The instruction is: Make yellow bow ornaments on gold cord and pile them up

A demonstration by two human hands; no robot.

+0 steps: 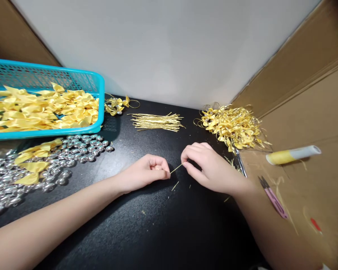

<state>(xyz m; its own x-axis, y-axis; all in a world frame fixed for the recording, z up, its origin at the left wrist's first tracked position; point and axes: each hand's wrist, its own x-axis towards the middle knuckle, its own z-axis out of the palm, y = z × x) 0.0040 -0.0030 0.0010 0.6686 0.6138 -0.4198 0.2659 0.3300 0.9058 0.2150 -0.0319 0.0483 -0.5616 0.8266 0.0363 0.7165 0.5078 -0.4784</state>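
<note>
1. The left hand (146,172) has its thumb and finger pressed together, pinching one end of a thin gold cord (176,168). Its other fingers are curled in.
2. The right hand (204,165) pinches the cord's other end with its thumb and finger. Its other fingers are bent.
3. The gold cord is in the gap between the two hands, over the black counter (157,240). The bit that shows looks straight, and it slants up toward the right hand.
4. Just below it, a short gold scrap (175,186) lies on the counter.
5. Past the hands is a flat bunch of gold cords (157,122), lying side by side.
6. To the right of the bunch is a big heap of yellow bows with gold loops (232,125). A shiny metal tool (240,163) pokes out from under it; I can't tell what kind.
7. To the left of the bunch is a small group of bows with loops and silver beads (115,105), near the basket.
8. The blue plastic basket (101,101) holds lots of yellow ribbon bows (45,107).
9. In front of the basket, many shiny silver beads (81,146) are spread out, with a few loose yellow bows (33,168) on top.
10. Far right, pink snips (276,202) lie near a yellow and white roll (293,155).
</note>
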